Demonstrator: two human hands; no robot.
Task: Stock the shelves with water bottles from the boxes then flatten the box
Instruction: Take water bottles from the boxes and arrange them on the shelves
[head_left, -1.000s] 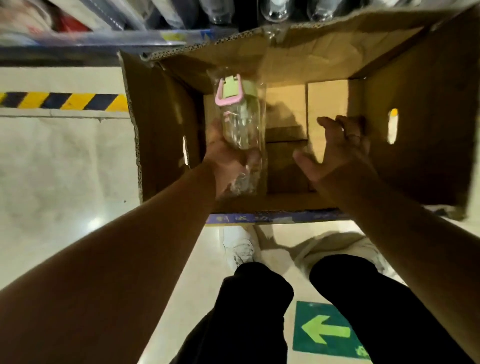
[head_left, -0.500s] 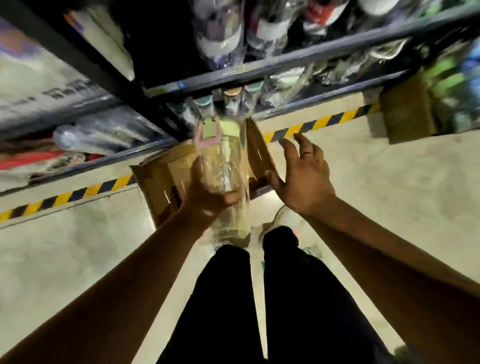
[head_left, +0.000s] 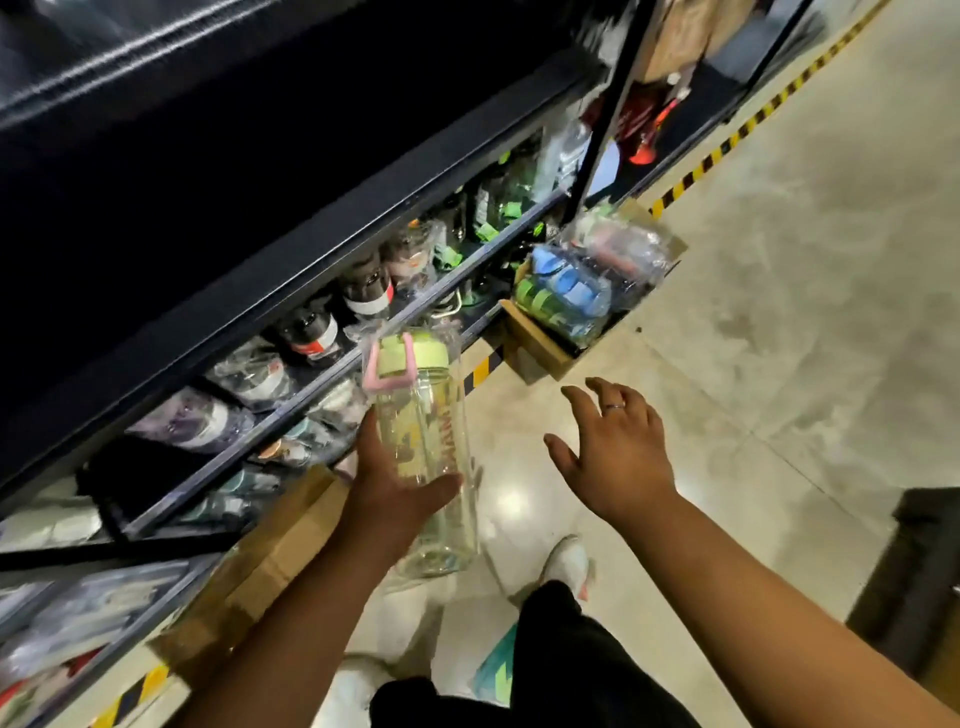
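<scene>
Left hand (head_left: 389, 499) wraps bottle (head_left: 415, 415) low on the body, lid at 12, likely so it lands upright on shelf (head_left: 291, 404) at 10. Right hand (head_left: 618, 452) at bottle's 3, fingers spread, empty. Box (head_left: 280, 545) at 7.

Shelf bottles (head_left: 363, 293) blurred, box (head_left: 283, 530) partly behind the forearm (head_left: 311, 603) — dark object (head_left: 914, 571), perhaps furniture, cropped at right.
</scene>
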